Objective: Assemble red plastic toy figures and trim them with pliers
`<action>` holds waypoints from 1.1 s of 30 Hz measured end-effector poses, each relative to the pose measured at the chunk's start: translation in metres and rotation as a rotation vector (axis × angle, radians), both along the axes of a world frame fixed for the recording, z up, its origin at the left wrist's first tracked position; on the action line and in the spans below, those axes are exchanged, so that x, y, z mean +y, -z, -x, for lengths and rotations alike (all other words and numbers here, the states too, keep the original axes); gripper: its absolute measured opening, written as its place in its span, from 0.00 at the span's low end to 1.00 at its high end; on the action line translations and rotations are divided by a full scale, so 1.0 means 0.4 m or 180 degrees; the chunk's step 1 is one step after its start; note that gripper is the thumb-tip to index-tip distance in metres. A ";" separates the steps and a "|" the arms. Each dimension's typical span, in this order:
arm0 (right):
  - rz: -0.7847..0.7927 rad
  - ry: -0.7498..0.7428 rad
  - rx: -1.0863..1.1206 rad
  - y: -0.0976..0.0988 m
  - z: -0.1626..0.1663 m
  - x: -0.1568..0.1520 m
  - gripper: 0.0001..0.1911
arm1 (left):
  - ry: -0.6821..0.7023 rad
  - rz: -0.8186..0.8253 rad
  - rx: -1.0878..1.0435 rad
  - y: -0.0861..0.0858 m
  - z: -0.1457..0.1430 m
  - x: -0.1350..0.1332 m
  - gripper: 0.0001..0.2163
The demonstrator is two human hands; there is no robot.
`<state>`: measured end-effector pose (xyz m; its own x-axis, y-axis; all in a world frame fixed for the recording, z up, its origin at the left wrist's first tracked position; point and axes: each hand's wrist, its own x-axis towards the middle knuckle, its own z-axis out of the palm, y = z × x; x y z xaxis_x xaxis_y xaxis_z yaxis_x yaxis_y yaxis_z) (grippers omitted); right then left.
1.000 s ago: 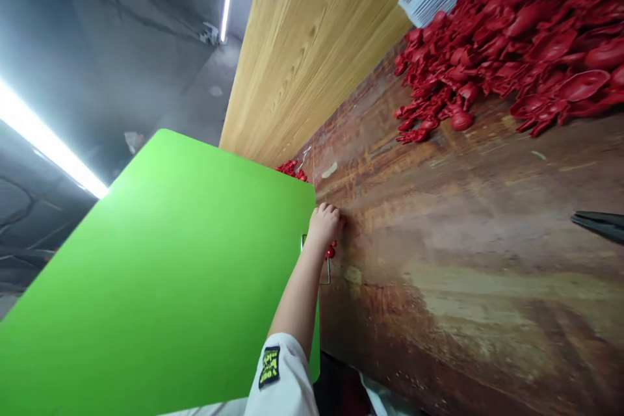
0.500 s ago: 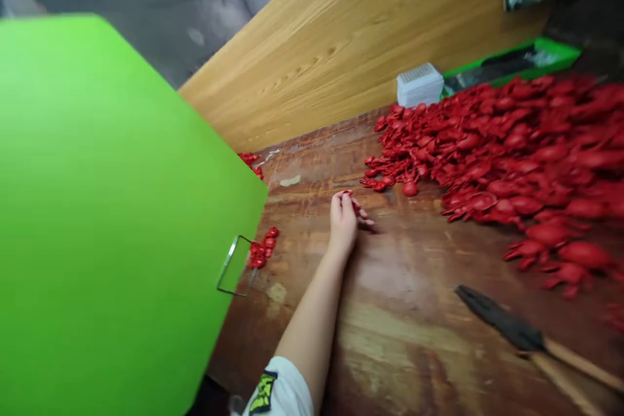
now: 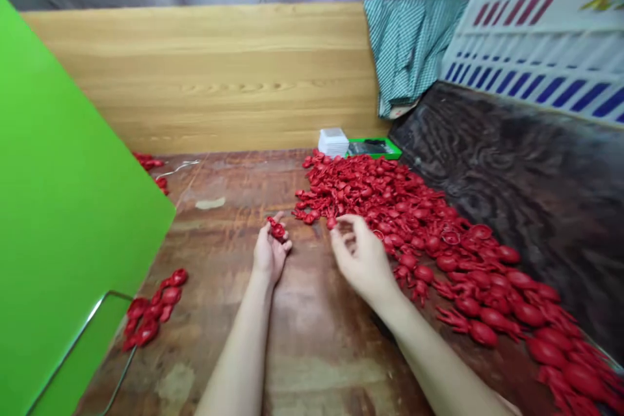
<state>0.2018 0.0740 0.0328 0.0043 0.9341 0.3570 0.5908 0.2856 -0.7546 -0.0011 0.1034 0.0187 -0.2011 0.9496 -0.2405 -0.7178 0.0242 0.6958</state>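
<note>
My left hand (image 3: 269, 255) is turned palm up over the wooden table, its fingers curled around a small red moulded piece (image 3: 277, 229). At the near-left edge of the pile, my right hand (image 3: 361, 259) pinches another red moulded piece (image 3: 331, 223) between thumb and fingertips. The piece's round end shows; the rest of it is hard to make out. Many similar glossy red pieces, with round bodies and limb-like ends, form a long pile (image 3: 390, 192) beside and beyond my right hand.
A green panel (image 3: 58, 208) with a wire handle (image 3: 82, 331) stands on the left, a few red pieces (image 3: 155, 312) near it. Behind the pile are a white stack (image 3: 333, 142) and a green tray (image 3: 392, 149). A checked cloth (image 3: 407, 45) and white basket (image 3: 541, 45) are at right.
The view has swung right and levelled. My right hand has come into view at the pile, pinching a red piece. The black tool with wooden handles is no longer visible.
</note>
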 end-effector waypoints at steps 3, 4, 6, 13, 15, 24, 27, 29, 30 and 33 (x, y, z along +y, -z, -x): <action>0.0489 0.0354 -0.0312 -0.008 0.056 0.067 0.09 | -0.0078 -0.0002 0.0088 0.014 0.011 0.013 0.14; 0.0629 0.0515 -0.0377 -0.006 0.073 0.091 0.10 | -0.0073 0.0002 0.0128 0.018 0.013 0.015 0.15; 0.0882 0.0804 -0.0444 0.001 0.098 0.135 0.12 | -0.0003 0.0018 0.0210 0.022 0.016 0.018 0.20; 0.1039 0.0839 0.0021 0.016 0.066 0.160 0.07 | 0.0152 0.0011 0.0307 0.021 0.037 0.024 0.25; 0.0971 0.0569 0.0431 0.029 0.056 0.138 0.11 | 0.0169 0.0007 0.0304 0.022 0.040 0.025 0.25; 0.1631 -0.0779 0.2879 0.121 0.118 0.083 0.30 | 0.0616 0.0124 0.0643 0.022 0.021 0.014 0.31; 0.1733 -0.0791 0.3441 0.125 0.114 0.090 0.31 | 0.0679 0.0101 0.0817 0.023 0.016 0.014 0.29; 0.1769 -0.0748 0.3723 0.122 0.107 0.093 0.35 | 0.0679 0.0031 0.0925 0.026 0.012 0.015 0.27; 0.1787 -0.0738 0.3845 0.119 0.104 0.093 0.36 | 0.0658 -0.0021 0.0984 0.028 0.010 0.015 0.27; 0.1866 -0.0755 0.4140 0.106 0.095 0.092 0.31 | 0.0440 -0.0205 0.1242 0.037 -0.004 0.015 0.26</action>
